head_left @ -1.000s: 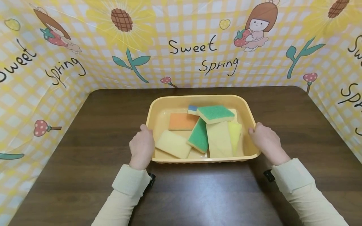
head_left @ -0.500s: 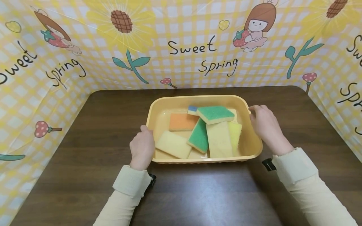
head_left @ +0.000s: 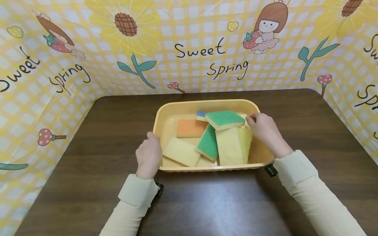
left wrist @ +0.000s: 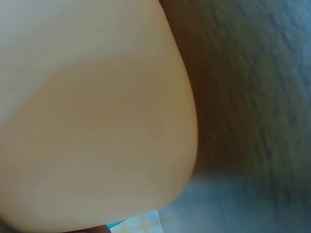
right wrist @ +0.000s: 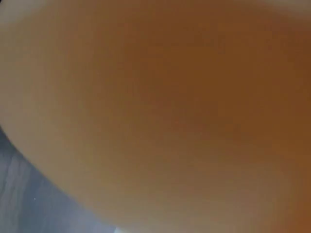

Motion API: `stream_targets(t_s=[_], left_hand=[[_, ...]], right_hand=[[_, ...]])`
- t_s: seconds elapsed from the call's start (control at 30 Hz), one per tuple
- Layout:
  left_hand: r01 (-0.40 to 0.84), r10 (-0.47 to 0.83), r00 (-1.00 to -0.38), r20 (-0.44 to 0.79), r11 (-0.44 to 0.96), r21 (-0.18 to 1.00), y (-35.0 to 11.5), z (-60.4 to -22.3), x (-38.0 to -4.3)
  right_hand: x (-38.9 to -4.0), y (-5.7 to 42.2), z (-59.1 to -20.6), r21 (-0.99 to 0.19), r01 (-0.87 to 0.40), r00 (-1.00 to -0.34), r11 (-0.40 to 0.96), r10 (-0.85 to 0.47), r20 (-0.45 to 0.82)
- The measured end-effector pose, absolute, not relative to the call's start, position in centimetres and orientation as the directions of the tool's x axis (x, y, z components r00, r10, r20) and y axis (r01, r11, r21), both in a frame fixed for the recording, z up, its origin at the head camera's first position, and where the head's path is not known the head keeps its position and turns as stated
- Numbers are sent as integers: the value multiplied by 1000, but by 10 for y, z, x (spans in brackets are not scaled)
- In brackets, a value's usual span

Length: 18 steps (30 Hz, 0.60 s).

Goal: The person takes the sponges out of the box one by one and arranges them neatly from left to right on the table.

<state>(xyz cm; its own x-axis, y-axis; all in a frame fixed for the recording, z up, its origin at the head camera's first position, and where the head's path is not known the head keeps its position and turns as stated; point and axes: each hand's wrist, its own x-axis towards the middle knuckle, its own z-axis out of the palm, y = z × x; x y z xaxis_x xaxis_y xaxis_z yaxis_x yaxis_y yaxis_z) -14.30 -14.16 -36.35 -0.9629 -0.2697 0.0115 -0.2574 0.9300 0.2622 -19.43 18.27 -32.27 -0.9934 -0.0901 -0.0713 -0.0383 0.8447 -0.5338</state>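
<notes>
A shallow pale-yellow tray [head_left: 183, 169] holds several sponges. At its left rim, my left hand [head_left: 148, 155] grips the edge. My right hand [head_left: 264, 131] reaches over the right rim, fingertips at the upper end of a yellow sponge [head_left: 245, 144] and close to the corner of a green-topped sponge [head_left: 225, 118]. I cannot tell whether they pinch anything. Beside the yellow one lies a long cream sponge [head_left: 231, 147]. Further left are another green-topped sponge [head_left: 208, 142], an orange sponge [head_left: 192, 127], a cream sponge [head_left: 181, 151] and a partly hidden blue-and-white one [head_left: 201, 115].
The tray stands on a dark brown wooden table [head_left: 206, 203]. Behind and at both sides hangs a yellow checked cloth [head_left: 195, 32] with printed flowers and lettering. Blurred tan surfaces fill most of both wrist views.
My right hand has left the tray's right rim, moving up and then inward over the sponges. The yellow and long cream sponges have shifted slightly. My left hand stays at the left rim.
</notes>
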Motion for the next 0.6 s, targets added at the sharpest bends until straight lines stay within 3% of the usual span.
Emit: stream_targets(t_s=[0.6], left_hand=[[-270, -277, -961, -3, 932, 243, -140, -362, -144]], right_hand=[[-205, 178, -336, -663, 108, -972, 740, -62, -228]])
